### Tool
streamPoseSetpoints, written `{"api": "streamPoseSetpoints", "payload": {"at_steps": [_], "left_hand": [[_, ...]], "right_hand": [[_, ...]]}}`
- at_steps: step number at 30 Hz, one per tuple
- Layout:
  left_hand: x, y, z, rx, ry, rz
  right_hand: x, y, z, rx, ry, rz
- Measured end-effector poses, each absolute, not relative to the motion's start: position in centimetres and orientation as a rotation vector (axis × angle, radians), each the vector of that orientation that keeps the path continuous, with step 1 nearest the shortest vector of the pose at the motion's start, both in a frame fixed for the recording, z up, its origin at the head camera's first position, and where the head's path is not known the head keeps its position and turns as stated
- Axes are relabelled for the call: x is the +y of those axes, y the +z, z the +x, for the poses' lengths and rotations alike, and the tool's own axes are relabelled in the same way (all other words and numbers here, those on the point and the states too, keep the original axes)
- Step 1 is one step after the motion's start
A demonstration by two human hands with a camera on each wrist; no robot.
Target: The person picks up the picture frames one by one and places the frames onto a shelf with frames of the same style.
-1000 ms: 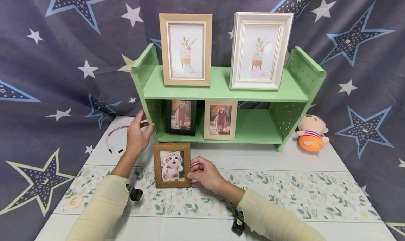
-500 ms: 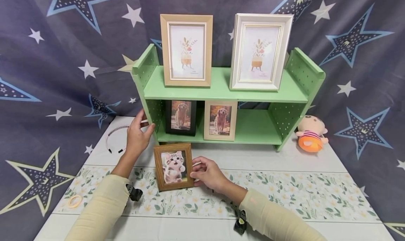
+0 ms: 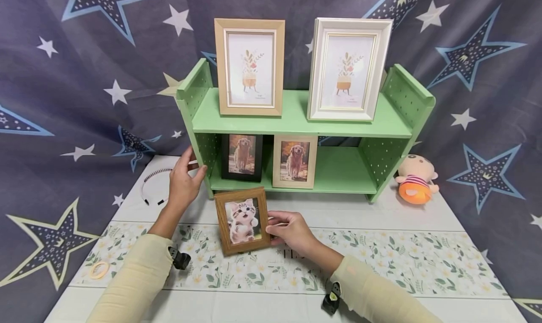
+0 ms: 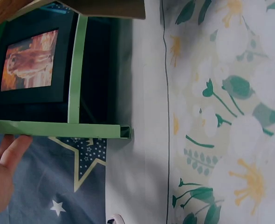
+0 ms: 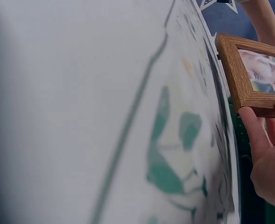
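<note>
My right hand (image 3: 292, 231) pinches the right edge of a brown wooden photo frame (image 3: 221, 225) with a kitten picture. The frame is tilted and stands in front of the green shelf (image 3: 343, 167); the right wrist view shows thumb and fingers at its wooden rim (image 5: 230, 70). My left hand (image 3: 184, 184) touches the shelf's left side panel, fingers straight along its outer face. In the left wrist view, fingertips (image 4: 18, 147) lie against the panel's green edge (image 4: 58, 128). On the lower level stand a black frame (image 3: 259, 158) and a cream frame (image 3: 276, 160), both with dog pictures.
A tan frame (image 3: 250, 111) and a white frame (image 3: 313, 68) stand on the top level. A plush toy (image 3: 415, 181) sits right of the shelf. A headband (image 3: 146, 181) and a small ring (image 3: 98, 270) lie left on the table (image 3: 237, 304). A star-patterned cloth (image 3: 106, 149) hangs behind.
My right hand has moved right with the brown photo frame, which has gone from nearly straight to tilted anticlockwise. The left hand has stayed at the shelf's side.
</note>
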State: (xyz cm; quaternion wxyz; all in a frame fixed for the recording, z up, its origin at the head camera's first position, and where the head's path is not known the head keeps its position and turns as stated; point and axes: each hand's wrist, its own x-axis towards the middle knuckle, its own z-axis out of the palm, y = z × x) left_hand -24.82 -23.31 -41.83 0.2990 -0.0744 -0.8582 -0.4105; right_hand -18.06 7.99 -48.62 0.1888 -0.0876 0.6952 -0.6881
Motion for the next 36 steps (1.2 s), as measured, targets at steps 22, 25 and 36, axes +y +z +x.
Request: {"api": "streamPoseSetpoints", "payload": {"at_steps": [22, 25, 36], "left_hand": [[-23.2, -41.6, -24.6, -2.283, -1.091, -0.188], [-23.1, -41.6, -24.6, -2.287, -1.09, -0.171], [-23.1, -41.7, -24.8, -2.273, -1.098, -0.189]], "right_hand": [[13.0, -47.9, -18.1, 2.014, -2.013, -0.124], [13.8, -47.8, -17.9, 2.028, -2.004, -0.111], [17.2, -47.0, -17.7, 2.054, -2.087, 0.023]]}}
